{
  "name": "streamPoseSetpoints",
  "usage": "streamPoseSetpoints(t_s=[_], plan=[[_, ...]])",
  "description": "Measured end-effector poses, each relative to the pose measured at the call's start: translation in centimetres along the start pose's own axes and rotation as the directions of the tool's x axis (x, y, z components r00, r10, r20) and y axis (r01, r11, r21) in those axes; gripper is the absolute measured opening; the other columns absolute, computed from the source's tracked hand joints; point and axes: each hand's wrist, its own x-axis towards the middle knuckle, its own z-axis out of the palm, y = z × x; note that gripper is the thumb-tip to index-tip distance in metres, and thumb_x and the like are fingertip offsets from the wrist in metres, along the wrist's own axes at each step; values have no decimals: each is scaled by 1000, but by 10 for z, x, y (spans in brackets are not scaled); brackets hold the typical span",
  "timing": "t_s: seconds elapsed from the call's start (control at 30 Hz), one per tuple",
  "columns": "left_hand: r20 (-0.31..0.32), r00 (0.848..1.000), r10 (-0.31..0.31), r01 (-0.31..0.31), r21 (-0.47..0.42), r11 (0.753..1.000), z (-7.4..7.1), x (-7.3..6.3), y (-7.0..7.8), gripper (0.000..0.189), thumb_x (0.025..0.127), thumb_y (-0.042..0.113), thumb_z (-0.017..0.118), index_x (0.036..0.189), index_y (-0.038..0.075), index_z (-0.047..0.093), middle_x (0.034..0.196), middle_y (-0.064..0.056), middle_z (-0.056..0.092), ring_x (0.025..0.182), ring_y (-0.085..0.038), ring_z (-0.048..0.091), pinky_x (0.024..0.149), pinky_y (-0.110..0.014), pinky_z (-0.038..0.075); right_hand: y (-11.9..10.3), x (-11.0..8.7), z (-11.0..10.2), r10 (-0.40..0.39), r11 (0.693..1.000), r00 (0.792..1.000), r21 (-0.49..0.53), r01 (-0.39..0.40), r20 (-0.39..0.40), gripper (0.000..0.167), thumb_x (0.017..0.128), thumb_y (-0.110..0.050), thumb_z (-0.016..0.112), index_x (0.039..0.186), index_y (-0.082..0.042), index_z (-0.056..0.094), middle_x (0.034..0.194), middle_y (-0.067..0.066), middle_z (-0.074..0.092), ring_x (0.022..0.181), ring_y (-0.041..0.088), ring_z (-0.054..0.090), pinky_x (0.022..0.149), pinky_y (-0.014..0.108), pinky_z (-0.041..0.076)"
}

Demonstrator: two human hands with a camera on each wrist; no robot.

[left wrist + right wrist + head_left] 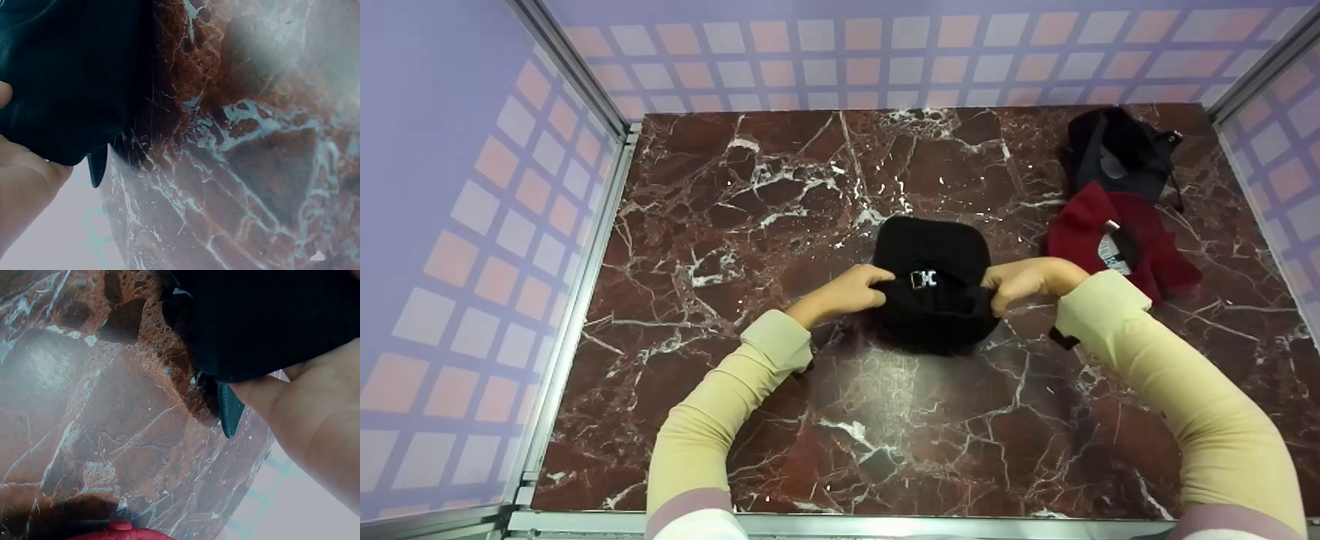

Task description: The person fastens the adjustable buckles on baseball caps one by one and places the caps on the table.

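Note:
A black cap [934, 247] with a metal strap buckle [923, 279] is held between both hands over the middle of the table. My left hand [851, 289] pinches its left edge, thumb and fingers on the fabric. At the opposite edge, my right hand [1020, 283] grips the cap the same way. The buckle and the cap's opening face up toward the head camera. In the left wrist view the dark fabric [67, 73] fills the upper left, a thin flap hanging below it. The right wrist view shows a similar flap [229, 410] beside the thumb.
To the right lies a red cap [1166, 255] with a white label inside. Behind it, touching, is a dark cap [1136, 161] near the back right corner. The marbled table [720, 420] is bordered by metal rails [585, 307] and tiled-pattern walls.

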Motion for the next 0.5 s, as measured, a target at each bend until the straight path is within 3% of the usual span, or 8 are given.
streamPoseSetpoints(t_s=[0.13, 0.37, 0.5], plan=[[-41, 999, 3, -7, -109, 994, 1, 2, -3, 27, 67, -6, 44, 88, -2, 59, 65, 3, 47, 58, -8, 39, 56, -18, 32, 0, -2, -3, -16, 999, 999, 50, 14, 41, 14, 70, 2, 62, 82, -4, 65, 70, -12, 63, 64, -1, 51, 62, 18, 43], [-65, 998, -23, 12, -163, 987, 2, 6, -3, 40, 70, -6, 44, 108, -6, 56, 96, -10, 56, 79, -11, 44, 69, -17, 37, -4, 1, -3, -107, 991, 989, 90, 98, 100, 10, 82, -12, 59, 89, -6, 61, 78, -10, 62, 71, 1, 53, 70, 20, 45], [-62, 998, -20, 7, -196, 981, 4, 8, -2, 41, 70, -6, 44, 109, -7, 55, 99, -12, 57, 79, -9, 46, 71, -17, 38, -7, 5, -2, -136, 990, 986, 52, 131, 93, 26, 83, -15, 57, 105, 0, 56, 91, -4, 60, 82, 4, 52, 78, 21, 43]])
